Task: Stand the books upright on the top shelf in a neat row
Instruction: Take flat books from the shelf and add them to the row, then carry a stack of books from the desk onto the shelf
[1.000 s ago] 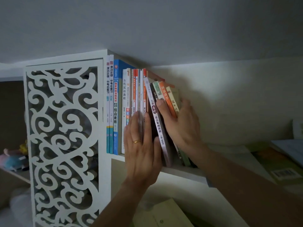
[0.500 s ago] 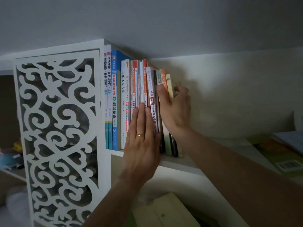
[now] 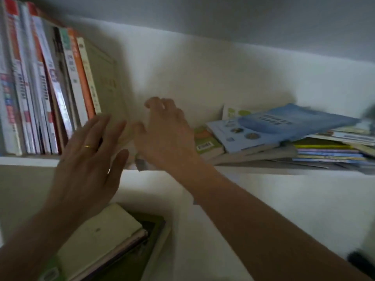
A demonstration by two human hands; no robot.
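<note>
A row of upright books [image 3: 46,88] stands on the top shelf [image 3: 30,160] at the left, leaning slightly left. The outermost is a pale cream book [image 3: 105,82]. My left hand [image 3: 89,159], with a gold ring, is flat with straight fingers in front of the row's right end, fingertips at the cream book's lower edge. My right hand [image 3: 166,134] hovers just right of the row with loosely curled fingers and holds nothing. A messy pile of flat books [image 3: 284,136], topped by a blue one [image 3: 294,120], lies on the shelf at the right.
A green-and-white book [image 3: 207,142] lies at the pile's left end, near my right hand. Below the shelf lies a cream notebook [image 3: 101,236] on darker books. The white wall [image 3: 203,78] backs the shelf. Bare shelf shows between the row and the pile.
The view has swung right and closer. My right hand has let go of the row's end books and drawn back to the right. My left hand has slid right along the spines.
</note>
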